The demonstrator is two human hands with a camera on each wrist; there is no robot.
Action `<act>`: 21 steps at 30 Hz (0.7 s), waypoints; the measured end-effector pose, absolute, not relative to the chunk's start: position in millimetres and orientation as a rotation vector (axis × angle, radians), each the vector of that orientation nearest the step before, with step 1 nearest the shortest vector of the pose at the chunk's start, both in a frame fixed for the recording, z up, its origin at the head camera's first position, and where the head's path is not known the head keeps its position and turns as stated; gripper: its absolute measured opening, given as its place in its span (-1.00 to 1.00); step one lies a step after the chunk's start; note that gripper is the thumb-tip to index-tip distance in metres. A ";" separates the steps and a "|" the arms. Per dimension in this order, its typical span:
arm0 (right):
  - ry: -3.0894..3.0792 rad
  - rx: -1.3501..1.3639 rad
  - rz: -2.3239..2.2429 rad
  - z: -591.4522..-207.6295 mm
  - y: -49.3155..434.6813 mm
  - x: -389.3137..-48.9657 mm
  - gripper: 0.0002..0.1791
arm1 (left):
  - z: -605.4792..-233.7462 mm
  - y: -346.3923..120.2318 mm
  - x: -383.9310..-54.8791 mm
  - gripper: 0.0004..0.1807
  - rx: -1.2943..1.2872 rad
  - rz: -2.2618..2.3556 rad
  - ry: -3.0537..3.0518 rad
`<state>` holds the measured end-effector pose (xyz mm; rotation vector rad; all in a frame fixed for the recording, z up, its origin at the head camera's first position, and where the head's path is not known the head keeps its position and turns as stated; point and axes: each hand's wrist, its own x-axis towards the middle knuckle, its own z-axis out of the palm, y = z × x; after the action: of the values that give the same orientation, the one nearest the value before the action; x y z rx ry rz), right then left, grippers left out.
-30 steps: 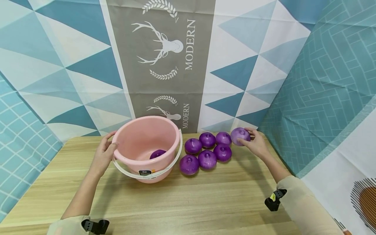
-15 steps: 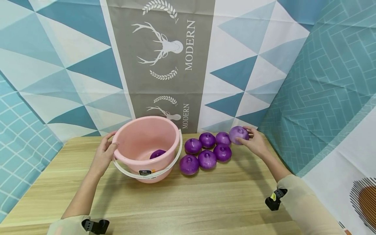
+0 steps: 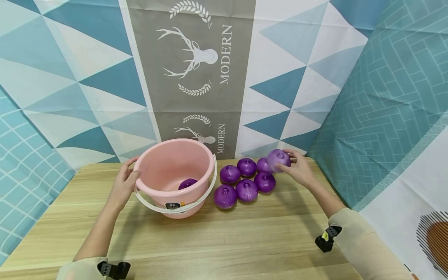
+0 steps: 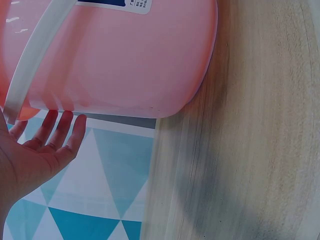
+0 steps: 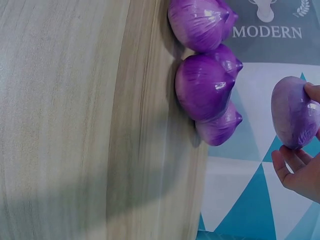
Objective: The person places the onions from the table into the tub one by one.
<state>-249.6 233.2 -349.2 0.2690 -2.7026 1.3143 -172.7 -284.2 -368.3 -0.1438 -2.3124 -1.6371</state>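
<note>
A pink bucket (image 3: 194,171) with a white handle (image 3: 210,186) stands on the table, one purple onion (image 3: 188,183) visible inside. At its left rim my left hand (image 3: 123,182) holds on; in the left wrist view, fingertips (image 4: 78,122) meet the outer wall, and the thumb is hidden there. My right hand (image 3: 300,168) pinches a paler purple onion (image 3: 278,160) between thumb and fingers, raised above the table in the right wrist view. Several purple onions (image 3: 247,189) are clustered between bucket and right hand; the held one partly covers the rearmost right one in the head view.
The wooden table (image 3: 224,241) ends at a patterned cloth backdrop (image 3: 280,77) close behind bucket and onions. Teal cloth (image 3: 392,97) hangs along the right side. Black wrist devices (image 3: 324,240) sit on both sleeves.
My right hand has carried its onion slightly left and up, so it now overlaps the rear right onion of the cluster. The left hand and bucket have stayed in place.
</note>
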 end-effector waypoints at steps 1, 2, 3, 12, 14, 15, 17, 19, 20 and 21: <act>-2.703 0.272 1.317 -348.6 232.1 -249.2 -0.20 | -368.4 -284.2 -172.6 -0.48 -0.144 -1.635 -2.312; -2.705 0.273 1.319 -348.0 231.0 -248.8 -0.20 | -368.6 -284.2 -172.5 -0.48 -0.144 -1.633 -2.312; -2.706 0.275 1.321 -347.6 230.1 -248.6 -0.20 | -368.7 -284.2 -172.3 -0.48 -0.145 -1.632 -2.312; -2.706 0.312 1.341 -344.1 222.4 -246.2 -0.20 | -369.2 -284.4 -172.2 -0.49 -0.155 -1.643 -2.297; -2.708 0.328 1.343 -343.2 220.5 -245.6 -0.20 | -369.2 -284.3 -172.2 -0.49 -0.153 -1.640 -2.300; -2.709 0.336 1.343 -342.7 219.4 -245.3 -0.20 | -369.2 -284.2 -172.3 -0.49 -0.152 -1.638 -2.301; -2.709 0.352 1.340 -341.4 217.1 -244.8 -0.20 | -369.1 -284.1 -172.2 -0.48 -0.150 -1.635 -2.304; -2.707 0.368 1.333 -339.7 214.8 -244.3 -0.20 | -369.0 -284.0 -172.1 -0.48 -0.150 -1.635 -2.304; -2.705 0.377 1.331 -338.8 213.6 -244.1 -0.21 | -369.0 -283.9 -172.1 -0.48 -0.151 -1.637 -2.303; -2.702 0.389 1.330 -337.9 212.3 -243.9 -0.21 | -368.9 -283.9 -172.1 -0.48 -0.152 -1.638 -2.301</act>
<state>-243.9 212.3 -337.9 0.3891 -2.7024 1.3299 -172.1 -283.9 -368.9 -0.1523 -2.3007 -1.6381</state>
